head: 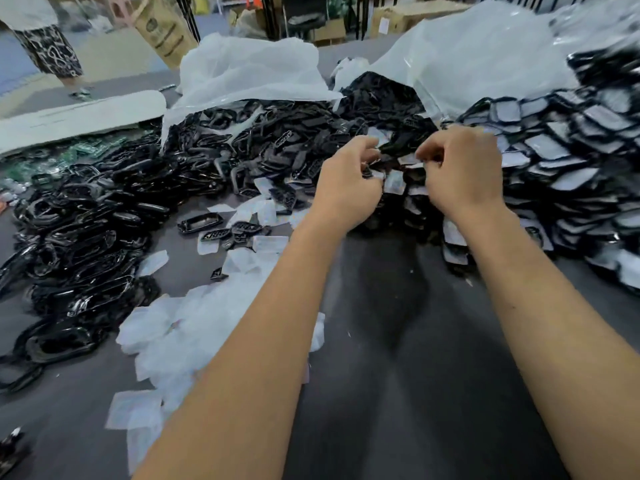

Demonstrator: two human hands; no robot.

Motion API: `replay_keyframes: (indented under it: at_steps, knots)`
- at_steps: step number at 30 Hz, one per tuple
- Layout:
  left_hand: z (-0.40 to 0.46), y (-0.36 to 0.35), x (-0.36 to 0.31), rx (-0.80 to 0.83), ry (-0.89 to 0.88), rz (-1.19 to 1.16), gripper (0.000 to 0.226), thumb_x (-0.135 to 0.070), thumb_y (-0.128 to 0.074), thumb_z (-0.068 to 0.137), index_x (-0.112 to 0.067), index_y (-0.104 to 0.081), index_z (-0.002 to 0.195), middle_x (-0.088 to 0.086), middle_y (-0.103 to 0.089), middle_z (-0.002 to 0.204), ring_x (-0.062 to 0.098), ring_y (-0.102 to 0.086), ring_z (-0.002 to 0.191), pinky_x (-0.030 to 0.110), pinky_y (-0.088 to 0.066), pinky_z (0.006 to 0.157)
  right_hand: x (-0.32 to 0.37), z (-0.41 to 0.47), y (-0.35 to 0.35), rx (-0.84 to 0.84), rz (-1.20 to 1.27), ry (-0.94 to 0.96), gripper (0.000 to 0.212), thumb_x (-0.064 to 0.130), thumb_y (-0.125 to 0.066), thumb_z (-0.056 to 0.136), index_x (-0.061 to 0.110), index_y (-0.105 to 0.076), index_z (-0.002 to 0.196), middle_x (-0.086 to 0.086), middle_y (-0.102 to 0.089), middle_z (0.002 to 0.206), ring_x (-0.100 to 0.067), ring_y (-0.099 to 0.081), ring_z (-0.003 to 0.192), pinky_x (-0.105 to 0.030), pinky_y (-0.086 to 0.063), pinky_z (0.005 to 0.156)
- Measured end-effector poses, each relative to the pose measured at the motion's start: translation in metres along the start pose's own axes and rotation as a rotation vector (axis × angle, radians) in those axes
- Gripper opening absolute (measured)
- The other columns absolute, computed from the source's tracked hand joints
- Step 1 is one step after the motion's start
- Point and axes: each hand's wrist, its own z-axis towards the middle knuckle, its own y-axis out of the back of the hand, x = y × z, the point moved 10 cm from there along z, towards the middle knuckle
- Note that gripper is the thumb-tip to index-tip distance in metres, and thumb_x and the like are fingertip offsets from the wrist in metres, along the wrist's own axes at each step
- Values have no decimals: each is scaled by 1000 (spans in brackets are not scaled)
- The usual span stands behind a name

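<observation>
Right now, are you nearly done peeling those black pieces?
Not nearly, it seems. Done: a heap of bare shiny pieces lies at the left, with loose films beside it. In hand: the left hand and right hand pinch one part between them. Left: a big stack with film on at the right, plus more spilling from the bags.
</observation>
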Motion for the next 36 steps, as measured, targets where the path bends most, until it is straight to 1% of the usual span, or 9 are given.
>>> replay_keyframes:
  at_steps: [4, 10, 15, 17, 21, 27, 29, 32, 36]
  knots:
    - [-2, -2, 1, -55, 19, 28, 40, 1, -62, 87, -12, -67, 125, 0, -73, 112, 16, -66, 102, 30, -52, 96, 5, 2, 0, 16, 33, 0, 35, -1, -57, 86, 16, -82, 102, -9, -78, 105, -29, -68, 106, -40, -53, 97]
    - [-19, 37, 23, -216, 97, 209, 37, 1, -58, 80, -10, -74, 111, 5, -75, 107, 23, -68, 103, 33, -52, 93, 64, 2, -33, 120, 70, 122, 33, 2, -59, 86, 18, -83, 101, -10, -79, 103, -31, -69, 103, -40, -55, 91]
    - [-29, 86, 56, -290, 234, 499, 39, -5, -60, 84, -13, -67, 121, 9, -69, 121, 31, -59, 117, 41, -47, 101, 120, -8, -87, 345, 29, 247, 26, 7, -63, 89, 19, -80, 105, -6, -76, 106, -28, -66, 108, -40, -57, 89]
    - [-33, 103, 65, -336, 281, 469, 43, -4, -57, 83, -14, -66, 124, 10, -67, 123, 32, -58, 118, 42, -47, 102, 138, -12, -101, 369, 43, 281, 15, 15, -68, 93, 18, -78, 103, -6, -74, 104, -28, -63, 110, -40, -56, 88]
    - [-39, 125, 83, -386, 347, 427, 39, -3, -59, 84, -15, -64, 121, 7, -68, 119, 29, -58, 116, 42, -50, 98, 156, -17, -127, 426, -26, 304, 19, 24, -67, 98, 14, -74, 112, -10, -72, 111, -32, -62, 115, -39, -54, 89]
    - [-50, 127, 104, -353, 363, 350, 32, -2, -60, 86, -13, -68, 115, 1, -68, 114, 22, -61, 107, 29, -46, 80, 149, -14, -142, 510, 79, 169, 16, 15, -70, 93, 15, -74, 108, -10, -71, 109, -30, -66, 106, -41, -56, 90]
    - [-52, 130, 107, -351, 347, 317, 35, 2, -57, 84, -13, -68, 113, -1, -65, 107, 21, -61, 104, 29, -47, 81, 140, -9, -138, 494, 178, 84, 14, 10, -72, 89, 19, -70, 98, -8, -71, 105, -28, -66, 102, -39, -56, 89]
    - [-52, 134, 110, -334, 352, 302, 38, 3, -56, 84, -12, -70, 116, -1, -67, 112, 20, -62, 106, 27, -48, 83, 130, -2, -132, 436, 260, 4, 14, 6, -72, 88, 19, -67, 90, -4, -67, 96, -26, -66, 99, -36, -56, 87]
    - [-53, 135, 107, -333, 347, 293, 38, 3, -57, 82, -13, -72, 114, 0, -69, 115, 18, -62, 105, 25, -46, 82, 123, 1, -123, 376, 336, -47, 8, 13, -71, 94, 18, -64, 92, -1, -65, 92, -22, -64, 95, -33, -53, 86]
